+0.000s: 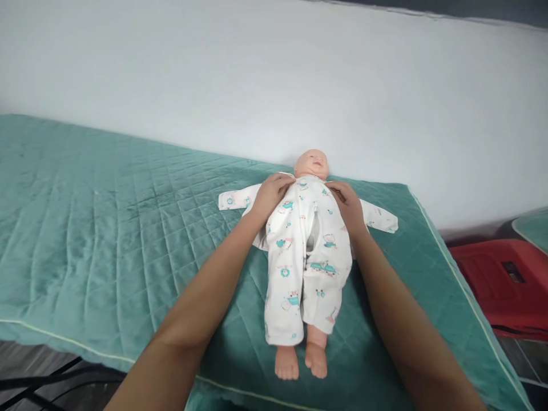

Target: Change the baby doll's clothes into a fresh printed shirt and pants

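A baby doll [315, 162] lies on its back with its head near the wall and its bare feet [286, 362] toward me. White printed baby pants [285, 251] with a split crotch cover its legs and reach up to its neck. Beneath the doll, a matching shirt is spread out, its sleeves [380, 217] stretched flat to both sides. My left hand [273, 195] has its fingers closed at the upper left edge of the pants, by the doll's shoulder. On the other side, my right hand [346, 201] grips the upper right edge; its fingertips are partly hidden.
A green quilted cover [128, 211] lies over the bed under the doll. Behind it stands a white wall [214, 74]. To the right, below the bed's edge, is a red plastic object [500, 279]. Black metal bars [47, 382] show at the lower left.
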Motion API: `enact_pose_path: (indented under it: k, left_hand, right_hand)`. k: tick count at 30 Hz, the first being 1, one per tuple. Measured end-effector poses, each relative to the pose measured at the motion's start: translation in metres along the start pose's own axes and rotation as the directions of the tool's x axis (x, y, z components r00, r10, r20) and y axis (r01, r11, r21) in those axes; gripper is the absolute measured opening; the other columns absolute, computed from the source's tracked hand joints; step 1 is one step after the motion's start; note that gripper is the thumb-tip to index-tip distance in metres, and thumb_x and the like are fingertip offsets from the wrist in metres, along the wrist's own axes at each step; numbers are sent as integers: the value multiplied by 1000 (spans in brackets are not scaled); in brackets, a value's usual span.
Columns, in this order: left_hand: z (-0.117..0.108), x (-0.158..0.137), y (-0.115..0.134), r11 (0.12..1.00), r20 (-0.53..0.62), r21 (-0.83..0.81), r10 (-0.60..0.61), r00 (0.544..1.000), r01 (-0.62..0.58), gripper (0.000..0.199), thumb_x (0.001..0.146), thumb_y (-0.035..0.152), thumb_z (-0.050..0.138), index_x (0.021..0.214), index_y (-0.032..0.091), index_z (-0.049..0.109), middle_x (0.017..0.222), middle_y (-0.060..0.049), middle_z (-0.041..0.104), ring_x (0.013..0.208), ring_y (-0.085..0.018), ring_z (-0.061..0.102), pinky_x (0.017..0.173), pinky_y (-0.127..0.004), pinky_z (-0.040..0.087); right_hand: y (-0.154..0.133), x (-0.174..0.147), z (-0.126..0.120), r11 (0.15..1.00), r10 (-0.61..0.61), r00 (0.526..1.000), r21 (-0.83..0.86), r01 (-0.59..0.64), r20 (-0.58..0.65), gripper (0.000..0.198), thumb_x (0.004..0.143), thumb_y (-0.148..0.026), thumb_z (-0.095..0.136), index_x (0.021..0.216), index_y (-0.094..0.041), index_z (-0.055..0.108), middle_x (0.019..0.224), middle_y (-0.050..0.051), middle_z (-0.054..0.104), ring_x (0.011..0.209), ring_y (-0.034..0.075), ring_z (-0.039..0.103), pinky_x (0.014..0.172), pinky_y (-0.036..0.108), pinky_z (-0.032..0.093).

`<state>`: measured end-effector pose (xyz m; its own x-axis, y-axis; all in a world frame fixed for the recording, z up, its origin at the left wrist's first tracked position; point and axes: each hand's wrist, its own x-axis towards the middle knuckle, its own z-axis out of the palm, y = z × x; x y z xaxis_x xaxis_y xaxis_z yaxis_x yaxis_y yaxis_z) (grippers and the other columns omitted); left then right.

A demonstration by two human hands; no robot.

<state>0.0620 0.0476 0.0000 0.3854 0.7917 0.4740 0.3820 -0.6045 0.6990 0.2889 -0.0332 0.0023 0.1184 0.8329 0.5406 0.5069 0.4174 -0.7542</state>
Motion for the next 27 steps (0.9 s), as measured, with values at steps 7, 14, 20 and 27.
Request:
enact_pose_path:
  k: [7,14,20,27]
  left_hand:
    - [-18,-96,38,992,-220,112,-33,975,59,28,93,15,49,110,20,70,122,-9,65,119,-22,57,109,-41,43]
    - [-34,-231,113,986,-71,-22,-169,983,168,15,95,21,53,106,22,63,102,-4,62,93,-16,61,82,-30,52]
    - [-29,-282,136,977,117,-35,-203,972,209,34,86,11,58,118,25,55,115,-6,61,109,-20,59,97,-38,49]
    - [-23,-271,144,951,48,-84,-294,955,297,13,89,13,50,95,22,57,94,-1,61,86,-16,59,80,-30,49]
  right_hand:
    - [-49,-86,-12,982,185,970,64,-177,-156,30,96,-33,54,122,-24,67,129,7,68,123,23,61,111,46,44]
    - [-137,-170,-18,987,-92,968,-109,120,235,19,91,-19,63,109,-26,63,128,8,64,128,25,55,111,49,42]
    - [-176,-190,-25,912,38,841,-364,192,539,18,85,-18,68,100,-23,59,109,7,67,113,28,58,106,52,43]
    - [-197,-196,0,740,50,817,-571,356,575,10,89,-11,56,91,-21,60,96,11,68,99,30,61,109,57,39]
